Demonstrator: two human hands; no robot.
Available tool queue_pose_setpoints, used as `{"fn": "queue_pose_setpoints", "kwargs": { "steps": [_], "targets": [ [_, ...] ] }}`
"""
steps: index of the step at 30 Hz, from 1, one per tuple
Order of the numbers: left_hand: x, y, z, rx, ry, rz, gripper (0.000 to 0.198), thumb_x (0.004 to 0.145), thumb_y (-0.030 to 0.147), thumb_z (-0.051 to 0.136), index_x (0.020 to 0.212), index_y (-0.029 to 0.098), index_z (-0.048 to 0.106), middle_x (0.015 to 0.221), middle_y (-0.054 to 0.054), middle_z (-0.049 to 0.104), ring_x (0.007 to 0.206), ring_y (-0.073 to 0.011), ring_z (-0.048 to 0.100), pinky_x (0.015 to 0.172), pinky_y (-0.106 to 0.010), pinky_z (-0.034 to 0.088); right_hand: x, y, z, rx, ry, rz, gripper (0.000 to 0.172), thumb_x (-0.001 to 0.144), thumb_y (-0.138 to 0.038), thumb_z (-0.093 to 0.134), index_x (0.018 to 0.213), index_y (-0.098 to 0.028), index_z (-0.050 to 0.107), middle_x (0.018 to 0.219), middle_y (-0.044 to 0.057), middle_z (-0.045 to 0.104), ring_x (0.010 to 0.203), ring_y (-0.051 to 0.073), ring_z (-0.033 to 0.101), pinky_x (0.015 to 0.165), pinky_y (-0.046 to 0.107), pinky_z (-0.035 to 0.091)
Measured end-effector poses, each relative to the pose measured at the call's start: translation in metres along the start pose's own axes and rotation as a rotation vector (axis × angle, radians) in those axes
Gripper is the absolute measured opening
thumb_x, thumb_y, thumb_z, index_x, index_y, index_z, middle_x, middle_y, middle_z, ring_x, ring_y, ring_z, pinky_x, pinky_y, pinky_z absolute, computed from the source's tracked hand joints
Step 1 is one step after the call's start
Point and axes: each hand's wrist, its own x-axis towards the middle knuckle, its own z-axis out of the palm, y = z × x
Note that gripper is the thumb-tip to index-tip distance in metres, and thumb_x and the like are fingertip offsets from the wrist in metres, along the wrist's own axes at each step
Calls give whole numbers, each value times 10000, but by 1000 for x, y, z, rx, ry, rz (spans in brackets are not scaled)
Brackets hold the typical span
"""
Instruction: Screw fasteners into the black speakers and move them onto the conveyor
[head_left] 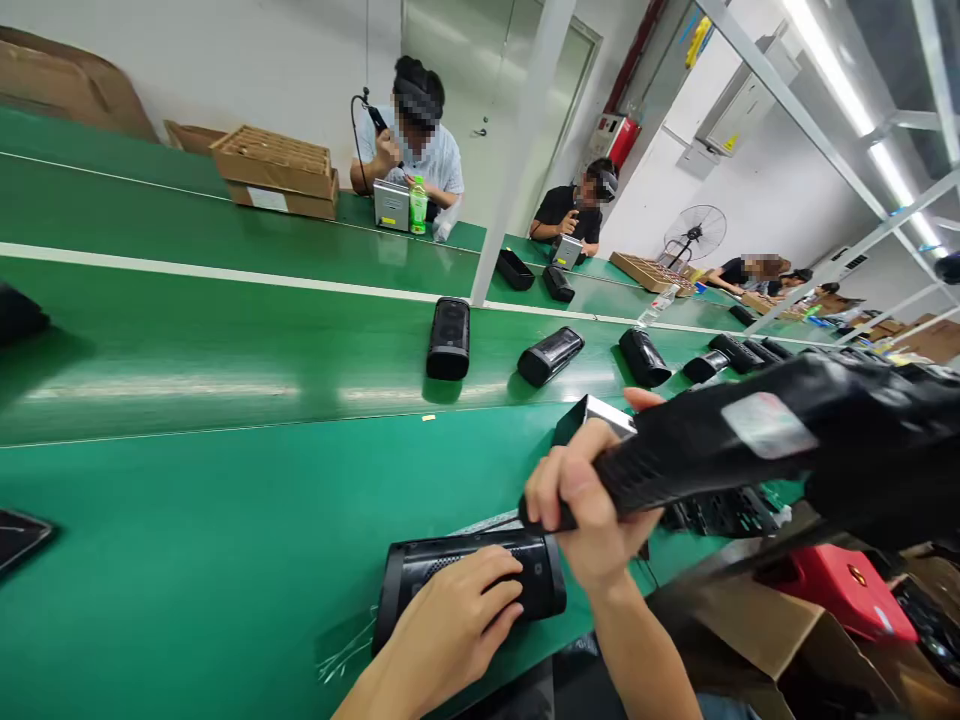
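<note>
My left hand [457, 610] lies across a black speaker housing [536, 575], its fingers slightly bent along the surface and not wrapped around it. The housing is on its side on the green work surface [247, 540] and has a perforated patch partly under the hand. My right hand [589, 490] is closed around the handle of a large black gun-shaped tool [682, 445] with a pale label. A thin cord leaves the handle's end. The tool's body extends to the right, blurred. Behind my right hand sits a silver-and-black box [596, 412], partly hidden.
Several black housings [448, 340] stand or lie along the green belt [345, 350]. Thin clear strands [345, 655] lie left of my housing. A cardboard box [772, 620] and a red object [844, 590] are at lower right. Across the belt, co-workers [420, 150] sit by cartons [277, 175].
</note>
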Motion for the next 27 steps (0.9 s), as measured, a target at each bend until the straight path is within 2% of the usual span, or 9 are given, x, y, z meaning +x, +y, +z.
{"fn": "queue_pose_setpoints", "kwargs": {
  "steps": [3, 7, 15, 20, 23, 27],
  "targets": [
    [0, 2, 3, -2, 4, -22, 193, 1011, 127, 690, 1148, 229, 781, 1186, -45, 835, 1099, -242, 816, 995, -367, 701, -6, 22, 23, 3, -80, 71, 468, 1037, -289, 750, 1413, -336, 476, 723, -136, 580, 368, 87, 471, 358, 236, 495],
    [-1, 3, 5, -1, 10, -40, 198, 966, 112, 731, 1115, 231, 785, 1114, -40, 841, 1067, -246, 820, 966, -346, 690, -9, 34, 32, -22, -105, 91, 432, 1037, -312, 748, 1380, -318, 486, 706, -138, 577, 364, 84, 465, 353, 229, 490],
    [-1, 3, 6, -6, 5, -36, 171, 984, 131, 730, 1114, 221, 795, 1126, -27, 844, 1076, -244, 805, 967, -340, 666, -14, 41, 27, -38, -133, 105, 458, 1059, -308, 747, 1432, -316, 482, 719, -131, 581, 387, 84, 477, 381, 227, 509],
    [-2, 3, 7, 19, -17, -65, 93, 994, 183, 712, 1019, 230, 787, 1040, -41, 842, 1000, -261, 809, 925, -357, 667, -27, 57, 24, -46, -167, 113, 429, 1062, -279, 743, 1400, -340, 485, 758, -119, 588, 413, 82, 469, 405, 224, 498],
    [-5, 2, 12, 36, -41, -91, 130, 997, 191, 687, 1027, 239, 805, 987, -48, 850, 924, -281, 813, 865, -375, 670, -42, 71, 23, -117, -238, 120, 396, 1052, -229, 709, 1347, -337, 469, 775, -107, 568, 441, 91, 460, 430, 240, 481],
    [-9, 0, 16, 37, -83, -114, 191, 995, 206, 676, 1089, 263, 832, 997, -40, 863, 886, -293, 813, 827, -379, 663, -51, 80, 21, -305, -385, 23, 345, 1026, -151, 619, 1247, -325, 421, 759, -107, 489, 514, 116, 495, 521, 267, 489]
  ]
}}
